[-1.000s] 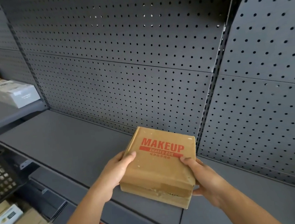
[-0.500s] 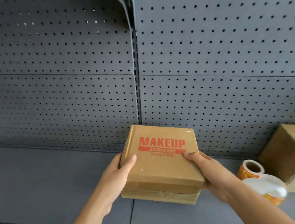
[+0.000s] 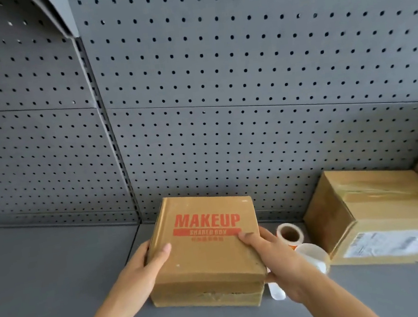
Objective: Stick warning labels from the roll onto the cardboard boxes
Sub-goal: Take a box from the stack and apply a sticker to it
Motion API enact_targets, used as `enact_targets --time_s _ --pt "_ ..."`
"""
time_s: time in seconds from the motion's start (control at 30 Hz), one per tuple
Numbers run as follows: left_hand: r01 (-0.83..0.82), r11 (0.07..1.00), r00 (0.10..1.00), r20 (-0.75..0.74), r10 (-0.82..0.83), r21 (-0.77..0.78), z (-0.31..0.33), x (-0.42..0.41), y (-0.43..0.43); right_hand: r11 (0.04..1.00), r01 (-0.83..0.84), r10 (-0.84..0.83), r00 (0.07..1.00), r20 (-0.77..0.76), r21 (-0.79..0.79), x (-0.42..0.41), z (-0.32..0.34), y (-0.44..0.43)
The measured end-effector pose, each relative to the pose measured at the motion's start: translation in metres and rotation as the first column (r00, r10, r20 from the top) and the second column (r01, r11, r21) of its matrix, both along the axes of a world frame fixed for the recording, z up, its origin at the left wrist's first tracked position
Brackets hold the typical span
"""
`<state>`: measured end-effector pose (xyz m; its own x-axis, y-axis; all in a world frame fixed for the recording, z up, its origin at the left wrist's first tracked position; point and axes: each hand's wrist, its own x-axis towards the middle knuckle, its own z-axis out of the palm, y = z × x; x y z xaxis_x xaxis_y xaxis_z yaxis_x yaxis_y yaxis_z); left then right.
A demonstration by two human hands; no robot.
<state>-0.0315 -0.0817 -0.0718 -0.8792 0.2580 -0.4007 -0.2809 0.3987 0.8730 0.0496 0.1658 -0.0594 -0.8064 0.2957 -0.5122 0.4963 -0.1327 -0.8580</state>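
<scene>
Lower centre: left hand (image 3: 140, 270) and right hand (image 3: 272, 254) clasp the MAKEUP box (image 3: 205, 258) by opposite sides, thumbs curled over its top, presumably keeping the printed face up beside the label roll (image 3: 290, 233).

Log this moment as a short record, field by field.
held item: MAKEUP box, top face up, no warning label visible on it
left hand: grips the box's left edge
right hand: grips its right edge
label roll: on the shelf, right of the box, beside the right hand
larger box: farther right, orange label on top
</scene>
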Motion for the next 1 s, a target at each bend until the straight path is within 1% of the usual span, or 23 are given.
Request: enact_targets --time_s 0.17,0.27,0.3,0.33,0.37,0.4,0.43,0.47,0.5,0.53,0.6,0.67,0.7,0.77,0.83,0.93,0.97,1.0 --pt "-0.005 1.0 0.998 -0.068 0.004 -0.015 -0.001 0.002 0.003 1.0 0.011 -0.011 1.0 -0.015 -0.005 0.002 -0.002 -0.002" --pt "-0.024 0.999 0.994 -0.11 0.021 -0.024 -0.001 0.005 0.004 1.0 0.008 -0.007 0.999 -0.039 0.023 0.005 0.0 -0.001" --pt "-0.026 0.999 0.992 -0.128 0.021 -0.035 -0.002 0.005 0.004 0.999 0.004 -0.001 0.998 -0.063 0.05 0.006 -0.001 0.001" --pt "-0.032 0.998 0.988 -0.152 0.025 -0.049 -0.003 0.006 0.003 0.994 0.007 0.003 0.996 -0.093 0.11 0.009 -0.002 0.006" --pt "-0.045 0.997 0.983 -0.182 0.034 -0.061 -0.004 0.006 0.002 0.977 0.028 -0.001 0.992 -0.126 0.213 0.013 -0.004 0.012" --pt "-0.068 0.995 0.974 -0.223 0.05 -0.073 -0.004 0.006 0.001 0.938 0.072 -0.013 0.985 -0.173 0.34 0.019 -0.005 0.02" --pt "-0.087 0.993 0.959 -0.278 0.06 -0.085 -0.004 0.007 0.0 0.879 0.12 -0.013 0.973 -0.228 0.462 0.026 -0.005 0.029" --pt "-0.098 0.991 0.936 -0.347 0.06 -0.091 -0.003 0.008 0.0 0.8 0.145 0.019 0.964 -0.266 0.583 0.035 -0.006 0.039" --pt "-0.103 0.991 0.906 -0.419 0.059 -0.083 -0.003 0.01 0.0 0.699 0.127 0.078 0.965 -0.251 0.704 0.044 -0.007 0.049" --pt "-0.106 0.992 0.872 -0.485 0.059 -0.069 -0.001 0.013 0.001 0.586 0.077 0.131 0.974 -0.188 0.807 0.054 -0.01 0.058" --pt "-0.083 0.996 0.8 -0.598 0.051 -0.026 0.002 0.02 0.006 0.396 -0.061 0.161 0.987 -0.004 0.916 0.069 -0.02 0.072" --pt "-0.031 0.999 0.737 -0.675 0.036 0.02 0.005 0.025 0.015 0.274 -0.149 0.146 0.983 0.112 0.95 0.078 -0.032 0.079" --pt "0.007 1.0 0.704 -0.71 0.012 0.024 0.005 0.026 0.019 0.238 -0.159 0.133 0.983 0.13 0.958 0.08 -0.038 0.081" --pt "0.084 0.996 0.641 -0.765 -0.056 -0.002 0.006 0.028 0.028 0.205 -0.124 0.1 0.989 0.105 0.971 0.08 -0.046 0.082" --pt "0.155 0.988 0.623 -0.774 -0.116 -0.023 0.009 0.03 0.039 0.197 -0.067 0.062 0.996 0.056 0.978 0.079 -0.05 0.081" --pt "0.25 0.967 0.589 -0.784 -0.195 -0.052 0.017 0.033 0.056 0.232 0.087 0.06 0.993 -0.103 0.969 0.082 -0.05 0.076" --pt "0.284 0.957 0.586 -0.78 -0.22 -0.057 0.02 0.035 0.063 0.239 0.141 0.073 0.984 -0.163 0.961 0.084 -0.046 0.074" --pt "0.311 0.949 0.601 -0.761 -0.244 -0.059 0.023 0.037 0.069 0.245 0.189 0.094 0.972 -0.218 0.951 0.086 -0.041 0.071"
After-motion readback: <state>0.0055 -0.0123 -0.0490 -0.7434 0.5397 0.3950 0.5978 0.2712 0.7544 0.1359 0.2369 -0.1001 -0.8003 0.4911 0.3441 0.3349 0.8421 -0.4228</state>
